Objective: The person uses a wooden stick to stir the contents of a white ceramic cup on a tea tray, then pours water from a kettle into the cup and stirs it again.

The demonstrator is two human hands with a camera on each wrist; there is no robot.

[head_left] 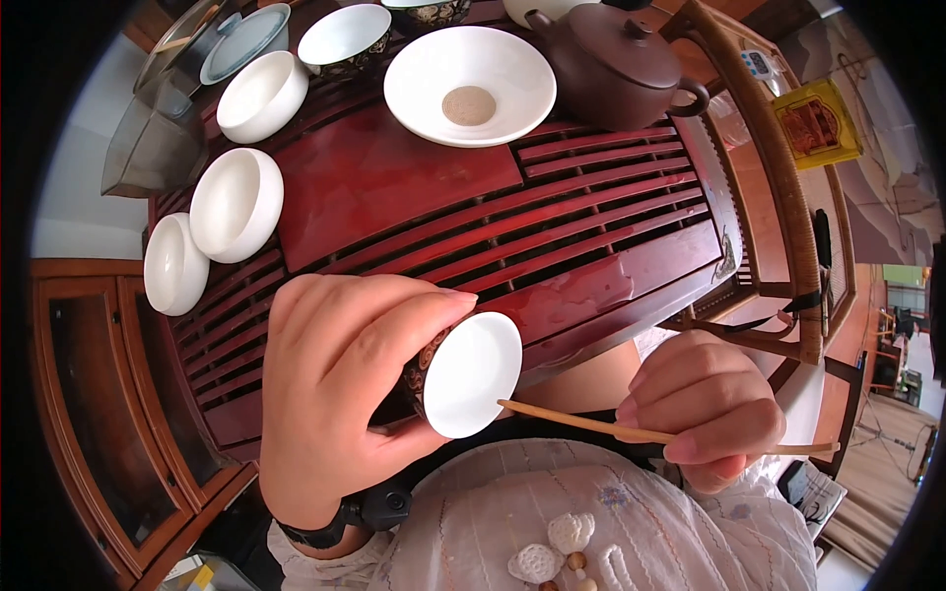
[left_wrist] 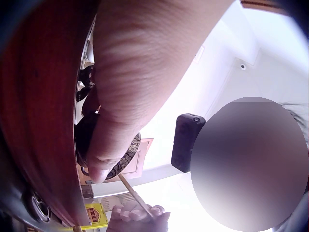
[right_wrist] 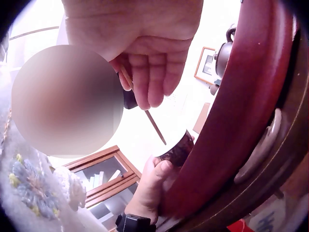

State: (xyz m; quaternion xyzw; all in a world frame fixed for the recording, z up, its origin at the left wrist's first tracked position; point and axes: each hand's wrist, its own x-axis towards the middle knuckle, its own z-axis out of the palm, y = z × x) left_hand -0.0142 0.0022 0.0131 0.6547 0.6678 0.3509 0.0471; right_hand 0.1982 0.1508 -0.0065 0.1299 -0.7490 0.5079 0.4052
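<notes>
My left hand (head_left: pixel 345 384) grips a small cup (head_left: pixel 475 374), white inside and dark patterned outside, tilted with its mouth toward me over the tray's near edge. Its patterned wall (left_wrist: pixel 129 153) also shows in the left wrist view beside the thumb. A thin wooden stick (head_left: pixel 567 421) is pinched in my right hand (head_left: pixel 705 409). The stick's tip lies right at the cup's rim in the head view. From the right wrist, the stick (right_wrist: pixel 155 128) points down toward the cup (right_wrist: pixel 179 149). The cup's far side is hidden by the left fingers.
A dark red slatted tea tray (head_left: pixel 394 197) spans the table. White cups (head_left: pixel 236 205) line its left side. At the back stand a wide white bowl (head_left: pixel 419 94) with a tan round patch inside and a brown teapot (head_left: pixel 631 84). A rattan chair (head_left: pixel 783 187) stands right.
</notes>
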